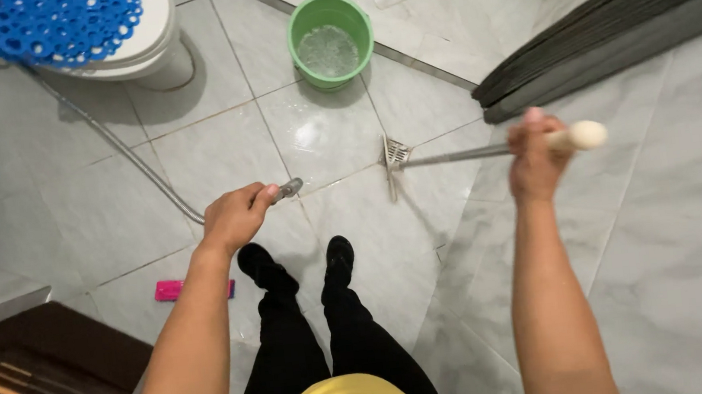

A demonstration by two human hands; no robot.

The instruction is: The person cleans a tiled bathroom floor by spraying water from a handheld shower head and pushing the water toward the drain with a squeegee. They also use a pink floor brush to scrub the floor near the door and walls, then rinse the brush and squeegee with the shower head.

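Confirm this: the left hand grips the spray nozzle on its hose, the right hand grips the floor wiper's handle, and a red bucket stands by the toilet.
Wrong on one point: the bucket is green, not red, as the head view shows. The rest stands: the left hand grips the spray nozzle, the right hand grips the floor wiper, and the bucket stands by the toilet.

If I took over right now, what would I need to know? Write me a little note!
Left hand: shut on the spray nozzle; its hose runs back toward the toilet.
Right hand: shut on the floor wiper's handle; the wiper head rests on the tiles.
Green bucket with water stands ahead; a pink brush lies left of the feet.
Floor looks wet; drying seems left.
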